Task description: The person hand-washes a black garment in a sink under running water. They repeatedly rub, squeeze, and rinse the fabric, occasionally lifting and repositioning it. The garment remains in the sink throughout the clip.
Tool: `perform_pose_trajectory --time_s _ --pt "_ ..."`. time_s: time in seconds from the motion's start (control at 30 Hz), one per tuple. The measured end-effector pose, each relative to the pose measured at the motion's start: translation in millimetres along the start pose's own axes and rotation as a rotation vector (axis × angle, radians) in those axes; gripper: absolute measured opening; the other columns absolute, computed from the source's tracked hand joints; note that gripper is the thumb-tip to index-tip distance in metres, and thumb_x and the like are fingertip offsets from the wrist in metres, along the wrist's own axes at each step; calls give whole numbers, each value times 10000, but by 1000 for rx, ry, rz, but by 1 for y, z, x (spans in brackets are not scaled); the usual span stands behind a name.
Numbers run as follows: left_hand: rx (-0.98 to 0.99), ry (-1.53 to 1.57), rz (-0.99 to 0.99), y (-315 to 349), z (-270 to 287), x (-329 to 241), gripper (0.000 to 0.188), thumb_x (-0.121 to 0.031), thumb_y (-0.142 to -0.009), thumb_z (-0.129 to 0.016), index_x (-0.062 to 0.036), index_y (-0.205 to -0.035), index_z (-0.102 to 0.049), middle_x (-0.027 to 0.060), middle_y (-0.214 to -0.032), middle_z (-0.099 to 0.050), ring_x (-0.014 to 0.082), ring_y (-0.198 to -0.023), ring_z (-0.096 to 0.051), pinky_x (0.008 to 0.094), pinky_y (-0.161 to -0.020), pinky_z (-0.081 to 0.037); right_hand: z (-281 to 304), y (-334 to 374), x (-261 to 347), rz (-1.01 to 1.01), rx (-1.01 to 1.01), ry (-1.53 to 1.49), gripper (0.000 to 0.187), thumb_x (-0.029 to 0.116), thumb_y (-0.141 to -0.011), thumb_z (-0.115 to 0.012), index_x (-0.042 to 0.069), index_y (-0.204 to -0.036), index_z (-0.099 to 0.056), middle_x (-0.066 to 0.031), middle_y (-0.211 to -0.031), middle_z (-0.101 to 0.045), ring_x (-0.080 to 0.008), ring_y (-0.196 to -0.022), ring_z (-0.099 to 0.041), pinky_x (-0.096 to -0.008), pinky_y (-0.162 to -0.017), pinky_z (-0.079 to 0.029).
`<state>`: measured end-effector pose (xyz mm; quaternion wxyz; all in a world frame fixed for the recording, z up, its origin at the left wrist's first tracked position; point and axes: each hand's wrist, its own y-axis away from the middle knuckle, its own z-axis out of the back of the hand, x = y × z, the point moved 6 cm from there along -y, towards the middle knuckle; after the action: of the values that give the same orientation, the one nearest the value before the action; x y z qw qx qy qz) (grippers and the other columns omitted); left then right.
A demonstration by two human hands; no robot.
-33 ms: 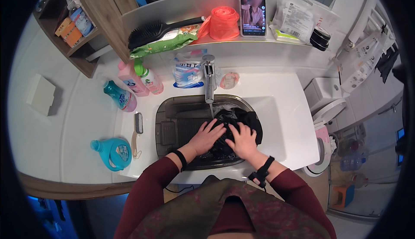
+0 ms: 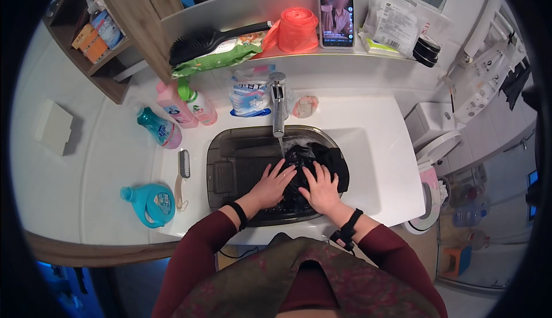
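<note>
A wet black garment [image 2: 330, 160] lies bunched in the right part of a dark translucent washbasin [image 2: 217, 163] with a ribbed washboard area on its left. Both my hands rest on the cloth with fingers stretched out and spread: my left hand [image 2: 270, 188] on its left part, my right hand [image 2: 322, 191] on its right. Neither grips a fold that I can see. From the chrome faucet [image 2: 278, 108] a thin stream runs into the basin just beyond my left fingertips, where suds [image 2: 298, 142] show. Some cloth is hidden under my palms.
The basin sits in a white sink [image 2: 368, 163]. To the left are a scrub brush [image 2: 182, 171], a blue detergent jug [image 2: 152, 204], a teal-capped bottle [image 2: 161, 129] and a pink bottle [image 2: 175, 108]. A detergent bag [image 2: 250, 96] stands behind. A phone [image 2: 336, 13] and hairbrush [image 2: 201, 43] occupy the shelf.
Both hands have shifted very slightly on the black garment, the left a little to the left. Their fingers remain spread. Nothing else has visibly moved.
</note>
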<state>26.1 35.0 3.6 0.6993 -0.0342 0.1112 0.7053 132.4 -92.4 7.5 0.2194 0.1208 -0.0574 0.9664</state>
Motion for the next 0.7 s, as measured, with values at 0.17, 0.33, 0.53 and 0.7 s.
perform_pose_trajectory --time_s 0.17,0.33,0.53,0.7 --pt "103 198 221 19 -29 -14 1249 -490 -700 -852 -13 -1598 -127 187 -1680 -15 488 -1531 58 776 -1115 -192 -27 -1 12 97 127 112 774 497 -952 -593 97 -1558 -326 -217 -1641 -183 -472 -1490 -204 -730 -1062 -329" --pt "63 108 357 -15 -42 14 1418 -676 -584 -857 7 -1590 -126 222 -1665 -58 487 -1530 27 786 -1104 -159 -45 -41 1 62 158 115 745 509 -955 -566 118 -1549 -344 -186 -1598 -291 -402 -1449 -303 -690 -1016 -355" --pt "0 109 379 -40 -46 50 1586 -724 -383 -886 -6 -1588 -144 240 -1629 -181 484 -1507 -126 740 -1125 -189 -48 -88 -8 41 118 115 562 474 -948 -567 132 -1392 -532 -114 -1237 -557 -301 -1190 -504 -575 -880 -424" --pt "127 212 478 -66 -38 82 1608 -645 -338 -950 -46 -1592 -140 247 -1596 -245 501 -1479 -202 689 -1145 -215 -56 -132 -15 -103 270 87 539 511 -976 -500 125 -1345 -575 -121 -1283 -572 -314 -1245 -497 -586 -859 -494"
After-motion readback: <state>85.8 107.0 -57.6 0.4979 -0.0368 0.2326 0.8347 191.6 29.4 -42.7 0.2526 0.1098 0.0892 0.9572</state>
